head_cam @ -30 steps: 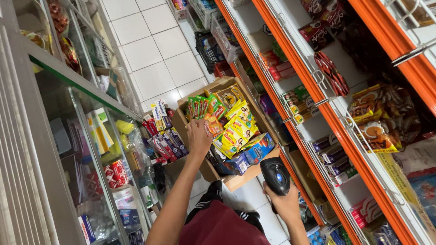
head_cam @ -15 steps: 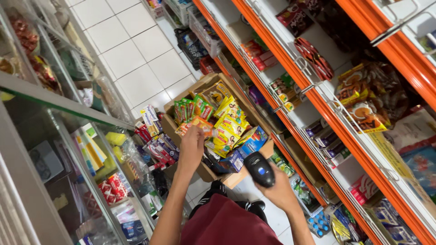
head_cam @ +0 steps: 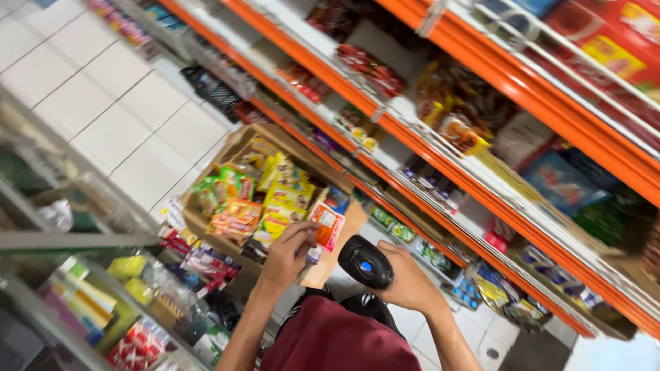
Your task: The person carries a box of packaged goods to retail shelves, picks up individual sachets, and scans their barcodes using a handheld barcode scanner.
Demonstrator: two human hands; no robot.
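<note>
L hand (head_cam: 287, 253) pinched an orange sachet (head_cam: 326, 225) just above the cardboard box (head_cam: 242, 145) of snack packs; R hand (head_cam: 405, 278) gripped a black scanner (head_cam: 365, 262) right beside it.

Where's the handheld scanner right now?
Lower centre of the head view, in the right hand: the black scanner sits beside the orange packet the left hand holds.

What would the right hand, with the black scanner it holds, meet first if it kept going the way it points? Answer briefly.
Probably the small orange packet held up by the left hand. The right hand aims the black handheld scanner up and left, toward that packet; beyond it lies the cardboard box of snack packets. Depth is unclear.
</note>
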